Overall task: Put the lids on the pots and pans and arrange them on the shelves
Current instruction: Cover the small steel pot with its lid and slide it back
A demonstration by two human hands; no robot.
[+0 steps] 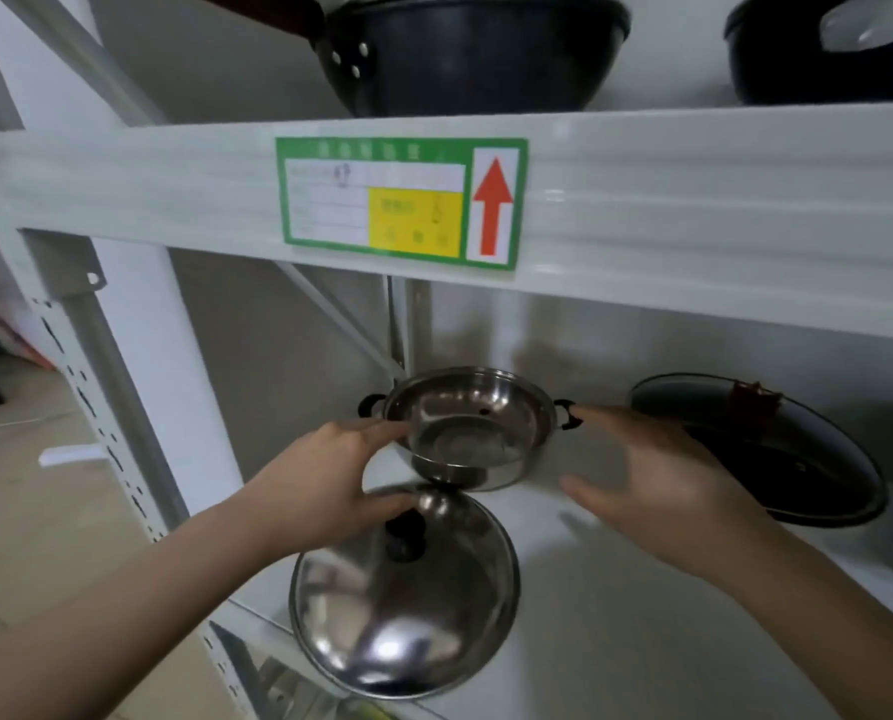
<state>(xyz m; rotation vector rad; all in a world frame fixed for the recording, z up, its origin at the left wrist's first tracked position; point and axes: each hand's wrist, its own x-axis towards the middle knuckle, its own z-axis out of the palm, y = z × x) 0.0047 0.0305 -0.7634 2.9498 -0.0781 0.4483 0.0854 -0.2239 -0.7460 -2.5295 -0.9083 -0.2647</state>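
A small steel pot [478, 433] with two black side handles sits tilted toward me on the white lower shelf [615, 589]. My left hand [324, 480] pinches its left wall, fingers on the rim and thumb below. Just in front lies the domed steel lid [408, 610] with a black knob, overhanging the shelf's front edge. My right hand [657, 470] is spread open to the right of the pot, its index fingertip at the pot's right handle. A dark pan under a glass lid [766, 449] with a red-brown knob rests at the right.
On the upper shelf stand a black wok [475, 49] with a long handle and a second dark pot [823, 49]. A green label [402, 202] with a red arrow is stuck on the shelf beam [693, 200]. The perforated upright [96, 407] stands at the left.
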